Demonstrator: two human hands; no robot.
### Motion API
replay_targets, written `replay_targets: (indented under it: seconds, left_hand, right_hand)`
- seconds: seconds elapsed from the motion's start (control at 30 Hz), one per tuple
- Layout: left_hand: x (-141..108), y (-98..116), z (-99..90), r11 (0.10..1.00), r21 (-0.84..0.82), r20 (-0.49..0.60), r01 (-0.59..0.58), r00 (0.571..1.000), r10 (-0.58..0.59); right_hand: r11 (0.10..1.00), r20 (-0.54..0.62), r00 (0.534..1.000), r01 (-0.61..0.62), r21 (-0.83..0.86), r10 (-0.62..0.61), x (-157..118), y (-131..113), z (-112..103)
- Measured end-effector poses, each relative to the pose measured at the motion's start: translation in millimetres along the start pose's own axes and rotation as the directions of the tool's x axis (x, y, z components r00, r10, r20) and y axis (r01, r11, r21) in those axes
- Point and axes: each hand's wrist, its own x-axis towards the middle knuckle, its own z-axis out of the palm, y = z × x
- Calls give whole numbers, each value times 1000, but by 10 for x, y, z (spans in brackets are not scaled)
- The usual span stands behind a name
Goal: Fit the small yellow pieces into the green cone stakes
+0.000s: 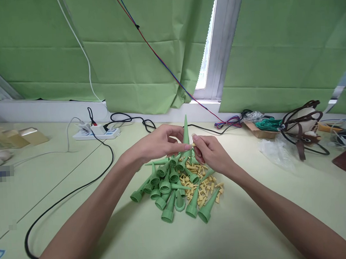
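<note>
While the left hand (163, 141) holds a tall, tapering green plastic cone (185, 129) with its point upward, the right hand (214, 151) pinches a small pale-yellow plastic peg (194, 144) just beside it; whether peg and cone touch, I cannot tell. Both hands are narrowed on their pieces, above the twelve o'clock edge of a heap of similar green plastic cones (165, 186) on a smooth, pale yellow-green bench (123, 240). With that heap as the dial's centre, small yellow plastic pegs (204, 187) lie scattered against it at three o'clock, and several cones turn their wide, hollow bases towards six. Near ten o'clock, well apart, sits a white, oblong power strip (113, 133) with plugs in it. Around two o'clock are a low brown cardboard box (255, 130), a crumpled clear plastic bag (275, 151) and a cream bag with dark brown straps (301, 119). Green fabric curtains (147, 73) hang at twelve o'clock.
</note>
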Motion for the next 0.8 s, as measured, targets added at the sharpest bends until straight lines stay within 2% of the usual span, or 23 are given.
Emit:
replay_targets:
  seconds: [0.17,0.37,0.6,0.63,0.7,0.8]
  left_hand:
    - [-1,10,20,996,77,-18,-51,998,52]
    - [-8,63,80,981,178,-103,-74,990,93]
    - [29,-37,-17,999,-45,-202,-4,979,-5]
    - [37,-63,-33,999,-20,-182,32,983,-35]
    - [49,-108,-50,990,52,-65,129,990,-126]
    - [59,-146,-53,974,48,116,223,967,-227]
  right_hand:
    - [998,-14,1000,-20,-52,19,2,21,14]
    - [996,-4,997,-77,49,77,28,62,21]
    - [979,-78,993,-74,192,91,40,14,-6]
    - [979,-86,993,-65,195,83,40,8,-5]
    - [981,-75,996,-37,190,52,39,11,5]
    - [986,-37,999,-10,165,16,38,44,32]
